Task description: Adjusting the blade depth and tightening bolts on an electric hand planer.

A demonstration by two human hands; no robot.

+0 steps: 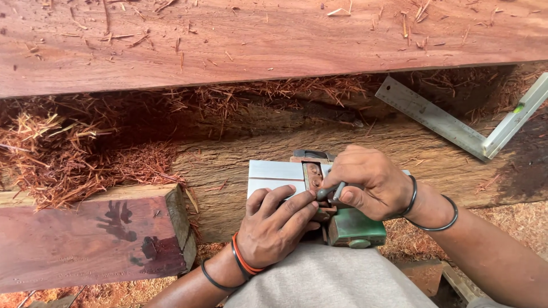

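An electric hand planer [351,228] with a green body and a flat silver sole plate [274,174] lies upturned on my lap, against a rough log [274,142]. My left hand [277,225] presses on the sole plate and steadies the tool beside its blade opening. My right hand [368,182] grips a small dark metal key-like tool [330,191], its tip at the reddish blade drum [313,174]. Both wrists carry thin bangles.
A wide reddish plank [257,40] strewn with shavings spans the top. A metal try square [456,122] lies on the log at the right. A dark red timber block [91,236] sits at the left. Wood shavings [68,154] pile beneath the plank.
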